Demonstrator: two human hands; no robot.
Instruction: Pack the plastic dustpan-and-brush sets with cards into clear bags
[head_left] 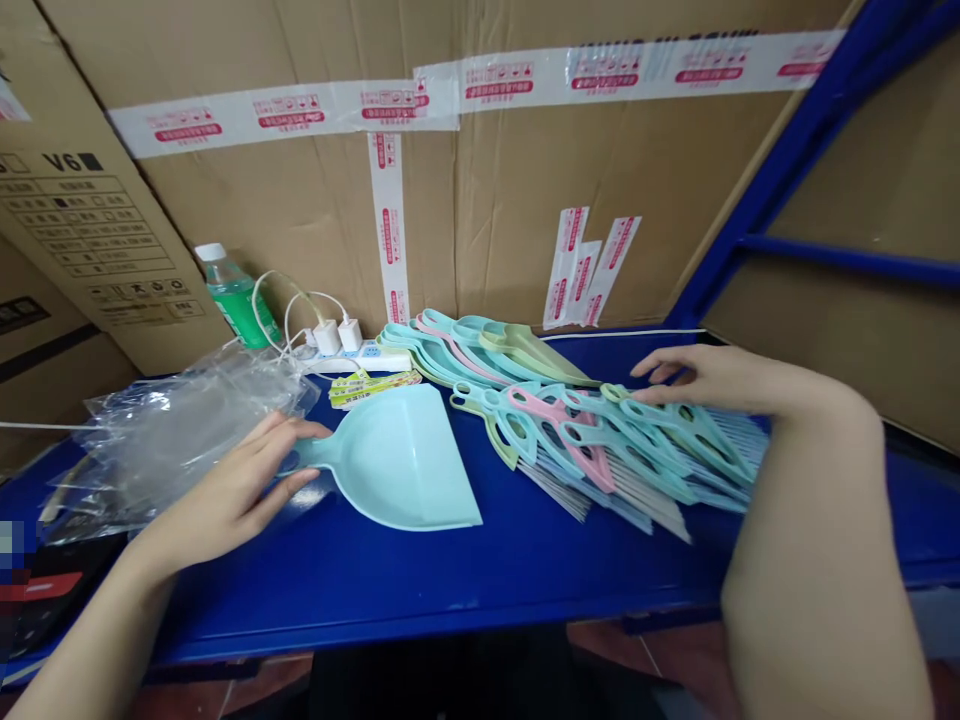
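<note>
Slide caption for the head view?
Left hand holds a teal dustpan by the handle; right hand touches stacked brooms on a blue shelf.

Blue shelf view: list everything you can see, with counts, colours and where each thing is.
Shelf: 1, blue, under everything below.
Dustpan: 1, light blue, front centre.
Small brooms: many, too overlapped to count, aqua, pink and green handles, right of the dustpan.
Stacked dustpans: several, pastel aqua, pink and green, behind the brooms.
Label cards: small bundle, yellow-green, behind the dustpan.
Power strip: 1, white, at the back.
Chargers: 2, white, plugged into the strip.
Bottle: 1, green with white cap, back left.
Plastic bags: crumpled pile, clear, left.
Cartons: several, brown, red-and-white tape, behind the shelf.
Left hand: gripping the dustpan handle.
Right hand: fingers spread over the broom handles.
</note>
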